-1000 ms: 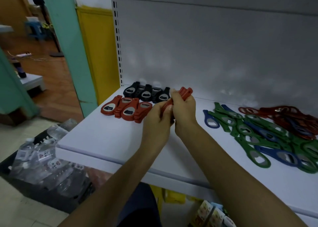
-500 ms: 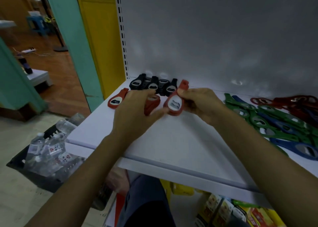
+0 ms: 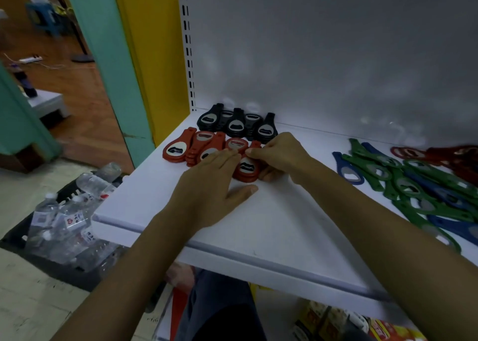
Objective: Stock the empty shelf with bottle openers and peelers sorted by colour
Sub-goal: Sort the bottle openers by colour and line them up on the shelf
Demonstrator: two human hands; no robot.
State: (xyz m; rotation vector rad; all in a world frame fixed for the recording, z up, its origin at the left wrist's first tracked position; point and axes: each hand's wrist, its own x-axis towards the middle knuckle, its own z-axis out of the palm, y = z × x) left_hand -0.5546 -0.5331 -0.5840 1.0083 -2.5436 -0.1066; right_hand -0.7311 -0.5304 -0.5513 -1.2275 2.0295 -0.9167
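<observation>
Colour is guiding us: our right hand [image 3: 280, 157] is pinching red openers [image 3: 247, 168] beside the red row [image 3: 178, 150] at the shelf's [image 3: 271, 224] back-left corner, our flat, straight-fingered left hand [image 3: 212, 185] bracing them.

black bottle openers [image 3: 236, 126]: 5 showing | red bottle openers [image 3: 175, 151]: 5 showing | green-blue-red pile [image 3: 413, 185]: tangled, uncountable

Floor, left: clear water bottles [image 3: 64, 219] heaped in a black crate [image 3: 85, 280].
Uprights, left: teal pillar [image 3: 108, 64] just beside a yellow panel [image 3: 152, 56].
Far room: wooden floor [image 3: 85, 113], white power strip [image 3: 31, 59], blurred blue stool [image 3: 44, 20].
Bottom right: colourful packets [image 3: 328, 320], print unreadable.
</observation>
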